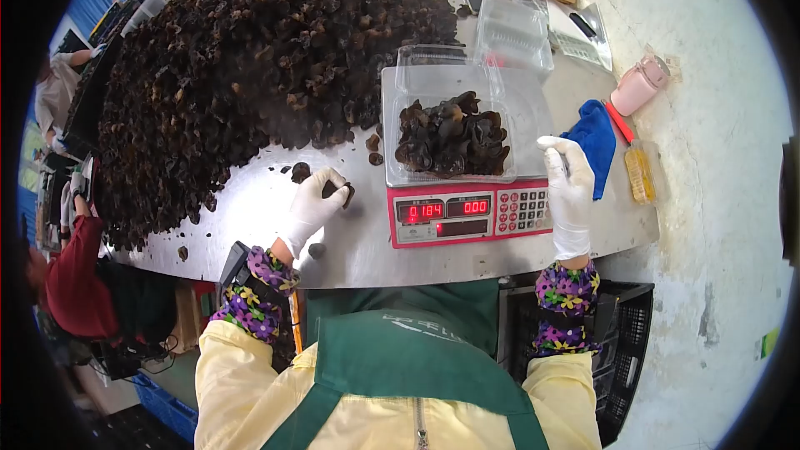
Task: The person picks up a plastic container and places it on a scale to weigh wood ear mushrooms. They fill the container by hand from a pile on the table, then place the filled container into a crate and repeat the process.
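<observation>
My left hand [313, 210], in a white glove, pinches a small dark piece of wood ear mushroom [348, 194] just left of the scale. More loose pieces lie near that hand on the metal table. Beside the right edge of the red digital scale [400, 229] is my right hand [570, 196], also gloved, its fingers loosely bent and apart with nothing seen in them. On the scale's plate sits an open clear plastic box [510, 129] holding a heap of wood ear mushrooms [452, 137]. The lit display reads 0.184 and 0.00.
A large mound of wood ear mushrooms [250, 58] covers the table's left and back. Stacked clear boxes [515, 33], a blue cloth [593, 143], a pink bottle [640, 85] and a yellow-filled container [641, 173] stand right. Co-workers [82, 283] are at the left.
</observation>
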A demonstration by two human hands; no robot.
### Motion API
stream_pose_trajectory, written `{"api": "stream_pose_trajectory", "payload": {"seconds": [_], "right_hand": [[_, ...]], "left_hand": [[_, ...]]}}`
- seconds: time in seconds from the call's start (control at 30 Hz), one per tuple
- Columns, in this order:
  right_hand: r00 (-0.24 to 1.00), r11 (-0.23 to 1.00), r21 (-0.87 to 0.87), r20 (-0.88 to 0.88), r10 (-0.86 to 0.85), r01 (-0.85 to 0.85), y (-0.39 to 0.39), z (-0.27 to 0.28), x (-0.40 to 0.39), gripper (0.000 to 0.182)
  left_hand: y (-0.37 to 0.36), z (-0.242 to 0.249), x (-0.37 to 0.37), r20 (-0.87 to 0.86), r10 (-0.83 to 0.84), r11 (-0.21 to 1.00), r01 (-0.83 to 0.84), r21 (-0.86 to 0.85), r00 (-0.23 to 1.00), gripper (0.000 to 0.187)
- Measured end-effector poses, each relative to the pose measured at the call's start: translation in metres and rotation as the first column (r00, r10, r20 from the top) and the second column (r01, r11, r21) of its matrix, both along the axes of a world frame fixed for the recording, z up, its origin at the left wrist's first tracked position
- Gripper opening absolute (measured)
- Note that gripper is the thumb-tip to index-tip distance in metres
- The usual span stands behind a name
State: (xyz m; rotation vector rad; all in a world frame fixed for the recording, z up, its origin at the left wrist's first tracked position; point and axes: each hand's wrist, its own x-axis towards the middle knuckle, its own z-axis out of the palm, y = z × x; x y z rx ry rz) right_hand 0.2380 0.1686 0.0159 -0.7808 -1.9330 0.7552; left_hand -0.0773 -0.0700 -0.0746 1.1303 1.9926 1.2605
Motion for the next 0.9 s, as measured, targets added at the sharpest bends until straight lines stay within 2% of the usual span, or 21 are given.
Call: {"api": "stream_pose_trajectory", "payload": {"seconds": [0.03,0.07,0.1,0.13,0.17,0.23,0.27,0.3,0.37,0.43,0.5,0.53,0.63,0.67,0.7,0.73,0.77,0.8,0.83,0.9], "right_hand": [[0.999,0.997,-0.065,-0.021,0.045,-0.046,0.004,-0.001,-0.004,0.011],[0.998,0.992,-0.107,-0.039,0.059,-0.063,0.006,-0.002,-0.008,0.011],[0.997,0.992,-0.102,-0.04,0.066,-0.069,0.006,-0.001,-0.012,0.011],[0.995,0.989,-0.112,-0.051,0.09,-0.096,0.007,-0.001,-0.016,0.011],[0.991,0.985,-0.12,-0.063,0.114,-0.121,0.008,0.001,-0.019,0.011],[0.991,0.989,-0.075,-0.038,0.125,-0.127,0.007,0.004,-0.024,0.011],[0.991,0.987,-0.087,-0.034,0.131,-0.134,0.006,0.004,-0.026,0.011],[0.99,0.985,-0.101,-0.03,0.136,-0.138,0.006,0.004,-0.028,0.011],[0.988,0.984,-0.09,-0.017,0.151,-0.152,0.006,0.004,-0.032,0.011],[0.986,0.983,-0.078,0.003,0.164,-0.163,0.006,0.005,-0.034,0.011],[0.985,0.983,-0.07,-0.001,0.171,-0.171,0.007,0.005,-0.036,0.01],[0.985,0.983,-0.069,0.005,0.174,-0.173,0.008,0.005,-0.036,0.01],[0.986,0.981,-0.104,-0.006,0.165,-0.165,0.008,0.005,-0.037,0.01],[0.979,0.98,0.02,0.045,0.198,-0.199,0.004,0.008,-0.038,0.011],[0.97,0.962,0.14,0.1,0.222,-0.235,-0.001,0.012,-0.04,0.013],[0.949,0.908,0.317,0.243,0.202,-0.275,-0.006,0.018,-0.041,0.02],[0.924,0.883,0.329,0.297,0.24,-0.335,-0.015,0.023,-0.044,0.023],[0.907,0.863,0.36,0.356,0.224,-0.355,-0.023,0.025,-0.049,0.022],[0.887,0.842,0.387,0.414,0.205,-0.376,-0.03,0.025,-0.054,0.022],[0.868,0.809,0.431,0.46,0.184,-0.4,-0.03,0.017,-0.057,0.019]], "left_hand": [[-0.001,0.001,-0.001,0.279,0.013,1.0,-0.011,-0.009,0.96,0.011],[-0.003,0.0,-0.004,0.277,0.016,1.0,-0.015,-0.005,0.961,0.011],[-0.007,-0.002,-0.008,0.59,-0.001,0.99,-0.082,0.113,0.807,0.016],[-0.009,-0.005,-0.011,0.826,-0.068,0.962,-0.183,0.204,0.56,0.023],[-0.009,-0.006,-0.01,0.824,-0.071,0.958,-0.19,0.212,0.562,0.023],[-0.01,-0.01,-0.004,0.92,-0.367,0.894,-0.224,0.389,0.137,0.041],[-0.01,-0.01,0.0,0.944,-0.329,0.897,-0.3,0.324,0.036,0.051],[-0.009,-0.009,0.001,0.943,-0.33,0.896,-0.303,0.325,0.036,0.051],[-0.006,-0.005,0.007,0.973,-0.222,0.881,-0.439,0.176,-0.056,0.052],[-0.005,-0.005,0.009,0.974,-0.215,0.861,-0.485,0.153,-0.075,0.048],[-0.005,-0.003,0.008,0.99,-0.122,0.841,-0.538,0.063,-0.074,0.035],[-0.005,-0.004,0.005,0.992,-0.124,0.859,-0.505,0.089,-0.036,0.031],[-0.004,-0.007,-0.002,0.995,-0.09,0.902,-0.425,0.069,-0.03,0.024],[0.0,0.012,0.009,0.999,-0.029,0.878,-0.476,0.038,0.026,0.029],[0.0,0.013,0.01,0.999,-0.029,0.879,-0.475,0.037,0.024,0.029],[0.001,0.013,0.011,0.993,-0.081,0.9,-0.423,0.107,0.08,0.021],[0.002,0.014,0.012,0.982,-0.135,0.913,-0.367,0.176,0.134,0.014],[0.005,0.022,0.018,0.973,-0.122,0.924,-0.336,0.183,0.194,0.015],[0.005,0.024,0.024,0.974,-0.121,0.925,-0.335,0.181,0.192,0.015],[0.005,0.03,0.035,0.973,-0.093,0.962,-0.232,0.142,0.209,0.022]]}}
